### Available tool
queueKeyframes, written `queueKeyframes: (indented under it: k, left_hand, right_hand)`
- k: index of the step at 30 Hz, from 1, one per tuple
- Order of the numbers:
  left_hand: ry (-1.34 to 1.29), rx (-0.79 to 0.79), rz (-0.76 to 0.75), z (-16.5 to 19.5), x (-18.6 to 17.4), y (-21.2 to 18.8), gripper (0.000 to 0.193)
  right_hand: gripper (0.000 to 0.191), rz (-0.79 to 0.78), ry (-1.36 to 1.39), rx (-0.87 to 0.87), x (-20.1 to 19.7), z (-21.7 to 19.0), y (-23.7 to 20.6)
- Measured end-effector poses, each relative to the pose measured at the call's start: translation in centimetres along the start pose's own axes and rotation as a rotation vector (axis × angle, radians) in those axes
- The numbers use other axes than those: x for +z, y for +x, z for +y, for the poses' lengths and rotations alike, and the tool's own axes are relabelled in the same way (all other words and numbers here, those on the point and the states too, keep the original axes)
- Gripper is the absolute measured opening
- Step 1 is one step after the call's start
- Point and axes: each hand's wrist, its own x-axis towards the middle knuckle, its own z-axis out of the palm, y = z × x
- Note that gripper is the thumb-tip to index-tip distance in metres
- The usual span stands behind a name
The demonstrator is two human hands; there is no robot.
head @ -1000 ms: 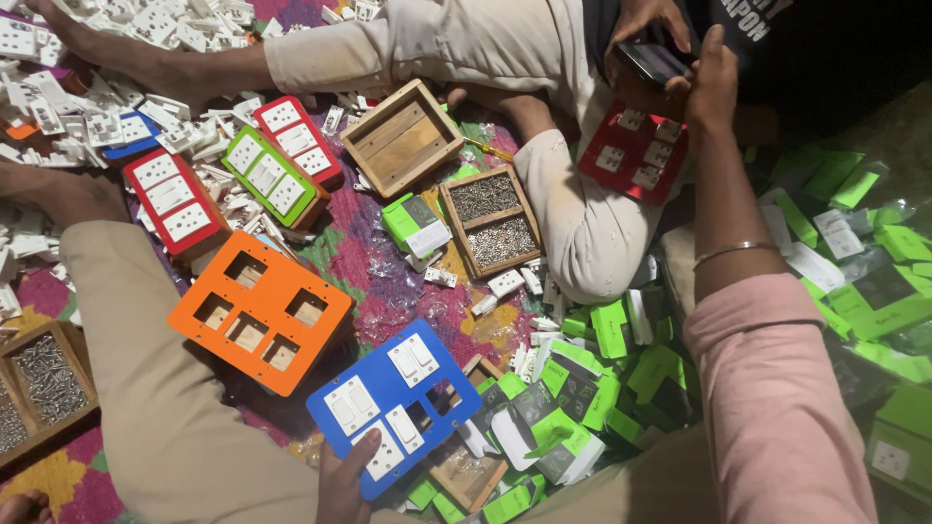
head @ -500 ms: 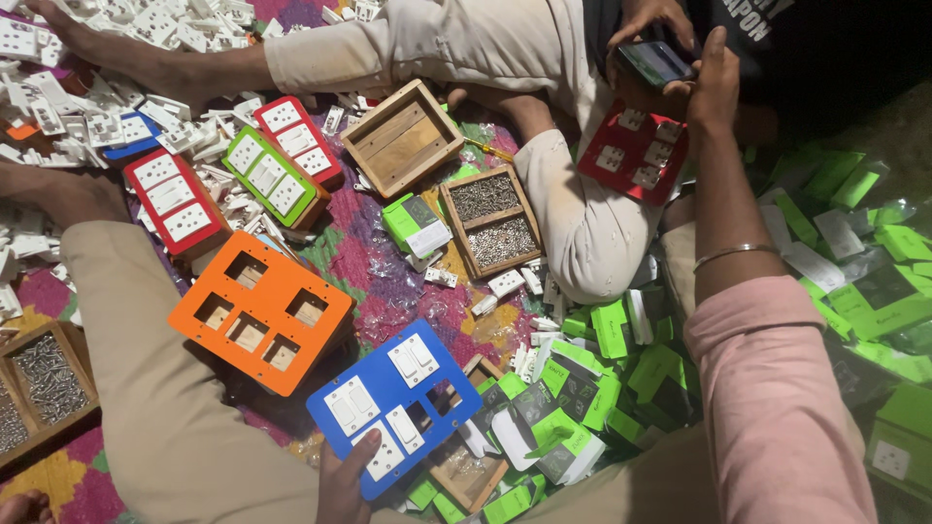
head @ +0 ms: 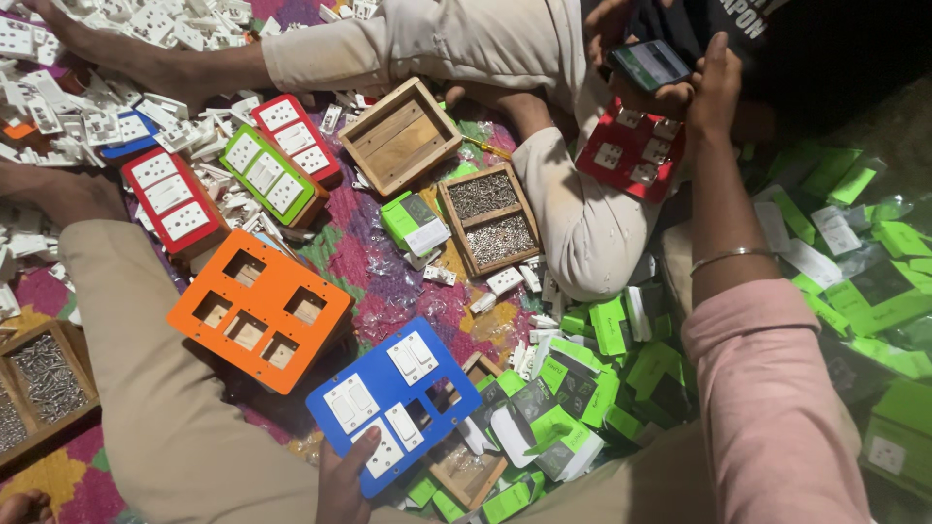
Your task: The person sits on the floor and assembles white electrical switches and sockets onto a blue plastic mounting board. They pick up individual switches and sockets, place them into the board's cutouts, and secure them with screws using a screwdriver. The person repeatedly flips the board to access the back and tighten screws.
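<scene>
holding the near edge of a blue switch plate (head: 393, 400), the person's left hand (head: 342, 482) sits at the bottom of the view, its fingers curled narrow around that edge with the thumb pressed on top; the rest of the plate runs up and away from the fingertips, tilted over a small wooden frame (head: 464, 468). four white switches are already seated in the plate, while the cut-outs at its far end, furthest from the thumb, are open, so by my reading the fitting is more than half done with a slot or two left to fill. the right hand (head: 712, 78) is stretched far forward, its fingers closed around a phone (head: 649, 64), well apart from the plate. just up and left of the left thumb lies an orange plate (head: 258, 309) with every opening empty, which looks untouched so far. further off beyond it, red and green plates (head: 264, 173) carry full rows of white switches and seem finished. green cartons (head: 602, 388) are heaped just right of the left fingers, and a wooden tray of screws (head: 488, 219) rests above them near another person's knee.
</scene>
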Motion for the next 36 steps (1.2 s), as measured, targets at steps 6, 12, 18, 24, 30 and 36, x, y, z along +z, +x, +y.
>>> queueKeyframes:
  k: [6,12,18,24,30,36]
  left_hand:
    - [-0.026,-0.027,-0.039,0.5,0.7,-0.2,0.047]
    - [-0.033,0.046,-0.027,0.2,1.2,0.3,0.049]
    - [-0.058,0.061,-0.034,-0.2,1.6,1.0,0.050]
    - [-0.078,0.170,-0.133,0.1,3.0,1.3,0.054]
    - [-0.078,0.152,-0.121,0.1,5.0,1.2,0.056]
    - [0.023,0.180,-0.187,0.6,6.1,1.0,0.044]
  right_hand:
    - [0.070,0.084,0.191,0.112,-0.4,-1.4,-2.6]
    - [0.054,0.077,0.108,-0.050,-1.5,-3.4,-5.1]
    - [0.042,-0.142,-0.230,-0.021,-2.1,-2.5,-8.3]
    - [0.041,-0.369,-0.451,-0.013,-1.3,-2.5,-15.4]
    - [0.047,-0.691,-0.221,0.294,2.2,-4.4,-24.7]
    - [0.061,-0.931,-0.085,0.380,7.5,-5.6,-34.2]
